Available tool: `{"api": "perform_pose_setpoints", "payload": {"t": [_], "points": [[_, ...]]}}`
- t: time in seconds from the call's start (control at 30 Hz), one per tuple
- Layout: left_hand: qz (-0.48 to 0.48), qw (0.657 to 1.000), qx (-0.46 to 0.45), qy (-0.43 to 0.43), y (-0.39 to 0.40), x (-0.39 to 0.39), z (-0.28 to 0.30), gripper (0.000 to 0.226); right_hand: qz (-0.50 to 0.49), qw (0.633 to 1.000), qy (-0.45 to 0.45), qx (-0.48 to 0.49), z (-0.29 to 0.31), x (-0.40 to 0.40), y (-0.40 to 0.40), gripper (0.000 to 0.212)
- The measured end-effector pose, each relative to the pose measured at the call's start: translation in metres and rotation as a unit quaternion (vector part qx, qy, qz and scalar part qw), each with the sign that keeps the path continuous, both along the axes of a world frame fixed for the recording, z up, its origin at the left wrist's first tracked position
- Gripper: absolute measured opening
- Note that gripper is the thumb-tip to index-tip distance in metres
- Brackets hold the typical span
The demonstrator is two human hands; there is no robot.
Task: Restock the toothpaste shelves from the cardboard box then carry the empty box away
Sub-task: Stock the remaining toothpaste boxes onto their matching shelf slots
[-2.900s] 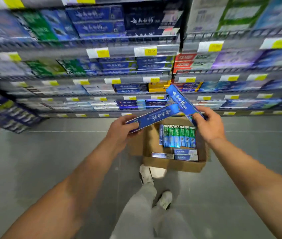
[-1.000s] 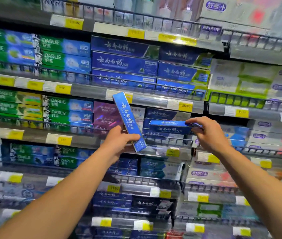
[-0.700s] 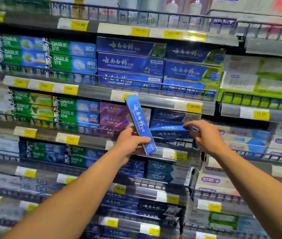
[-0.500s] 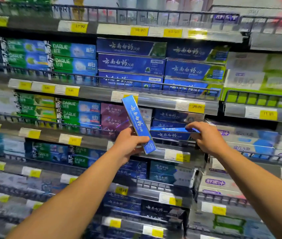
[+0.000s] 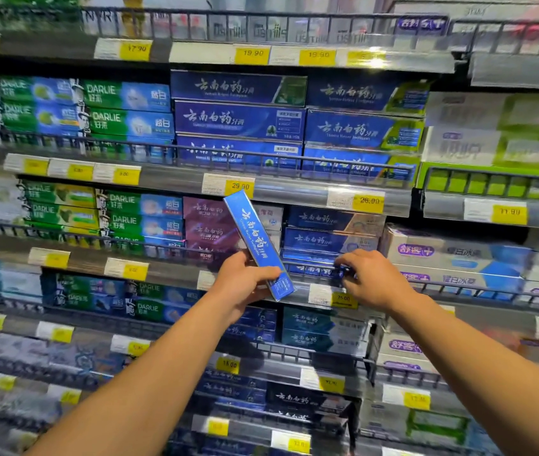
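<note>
A tall run of wire-fronted store shelves (image 5: 281,167) is seen filling the whole view, each level packed with toothpaste cartons laid lengthwise and edged with yellow price tags (image 5: 241,186). Green and blue cartons (image 5: 126,106) are stacked at the upper left, dark blue cartons with white script (image 5: 238,120) are stacked at the upper centre, purple cartons (image 5: 210,225) are placed on the level below them, and white and green packs (image 5: 498,130) are set at the upper right. Two bare forearms are stretched up from the bottom edge toward the middle level. A bright blue toothpaste box (image 5: 258,245) is held by the left hand (image 5: 245,284) in front of the shelf, tilted with its top end leaning up and to the left; its lower end is gripped, with the thumb laid across the front face and the other fingers curled behind it. To its right, a second blue box (image 5: 314,266) is lying flat on the middle level, behind the wire rail and beneath a stack of matching blue cartons (image 5: 327,238). Its right end is met by the fingertips of the right hand (image 5: 373,281), whose fingers are bent down over that end; whether the box is pinched or only pressed cannot be told, since the contact is blurred.
</note>
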State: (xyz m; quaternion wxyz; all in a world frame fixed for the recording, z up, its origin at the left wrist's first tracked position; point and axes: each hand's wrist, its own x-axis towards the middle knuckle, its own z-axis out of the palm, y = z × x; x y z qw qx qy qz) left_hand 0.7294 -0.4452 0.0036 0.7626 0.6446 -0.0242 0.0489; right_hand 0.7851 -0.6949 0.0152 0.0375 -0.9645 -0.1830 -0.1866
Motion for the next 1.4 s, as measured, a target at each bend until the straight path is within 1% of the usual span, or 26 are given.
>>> {"api": "perform_pose_setpoints", "payload": {"t": [0.1,0.3,0.4,0.47,0.53,0.6,0.7,0.73,0.8,0.87,0.9,0.97,1.0,1.03,1.1,1.17,1.2,1.27,1.4], "points": [[-0.001,1.000,-0.002,0.004,-0.001,0.002,-0.004,0.029,0.006,1.000,0.004,0.029,0.001,-0.001,0.003,0.047],[-0.006,1.000,0.003,0.002,-0.003,0.002,-0.005,0.027,0.004,0.999,0.012,0.046,0.000,-0.001,0.005,0.050],[-0.007,1.000,0.001,-0.005,-0.002,0.000,-0.007,0.023,0.004,0.997,-0.003,0.071,-0.003,-0.006,0.005,0.048],[-0.004,1.000,-0.014,-0.013,-0.005,-0.003,-0.010,0.022,0.018,0.994,-0.032,0.107,-0.005,-0.015,0.006,0.041],[-0.005,0.999,-0.034,-0.022,-0.013,-0.007,-0.013,0.023,0.055,0.985,-0.047,0.159,-0.006,-0.026,0.010,0.031],[-0.004,0.998,-0.060,-0.024,-0.023,-0.009,-0.016,0.022,0.099,0.973,-0.016,0.207,-0.005,-0.040,0.020,0.024],[-0.013,0.993,-0.112,-0.021,-0.041,-0.006,-0.015,0.020,0.136,0.953,0.065,0.264,-0.006,-0.055,0.033,0.031],[-0.019,0.993,-0.119,-0.021,-0.048,-0.006,-0.013,0.019,0.137,0.945,0.074,0.286,-0.007,-0.057,0.035,0.033],[-0.026,0.993,-0.112,-0.024,-0.061,-0.005,-0.011,0.015,0.128,0.933,0.056,0.332,-0.009,-0.056,0.032,0.032],[-0.006,0.995,-0.100,-0.022,-0.067,-0.002,-0.009,0.013,0.110,0.922,0.037,0.370,-0.007,-0.055,0.021,0.030],[0.017,0.995,-0.096,-0.024,-0.064,0.001,-0.008,0.018,0.100,0.917,0.036,0.385,-0.005,-0.054,0.013,0.031],[0.072,0.992,-0.093,-0.050,-0.052,0.009,-0.004,0.041,0.077,0.920,0.028,0.384,0.000,-0.054,-0.006,0.031],[0.096,0.991,-0.061,-0.074,-0.044,0.014,-0.002,0.053,0.066,0.926,0.019,0.371,0.003,-0.054,-0.016,0.032],[0.112,0.988,-0.011,-0.103,-0.038,0.016,0.002,0.059,0.053,0.934,0.010,0.354,0.006,-0.053,-0.025,0.032],[0.126,0.971,0.122,-0.163,-0.033,0.017,0.009,0.051,0.031,0.944,-0.004,0.328,0.012,-0.050,-0.036,0.033],[0.148,0.926,0.273,-0.215,-0.033,0.023,0.012,0.040,0.017,0.953,-0.032,0.302,0.018,-0.046,-0.039,0.033],[0.160,0.903,0.321,-0.236,-0.034,0.026,0.014,0.038,0.007,0.958,-0.052,0.281,0.020,-0.043,-0.039,0.035],[0.175,0.873,0.376,-0.258,-0.035,0.031,0.018,0.037,-0.012,0.969,-0.078,0.236,0.025,-0.040,-0.037,0.037],[0.189,0.839,0.439,-0.261,-0.031,0.038,0.024,0.034,-0.026,0.975,-0.105,0.192,0.028,-0.031,-0.033,0.036]]}}
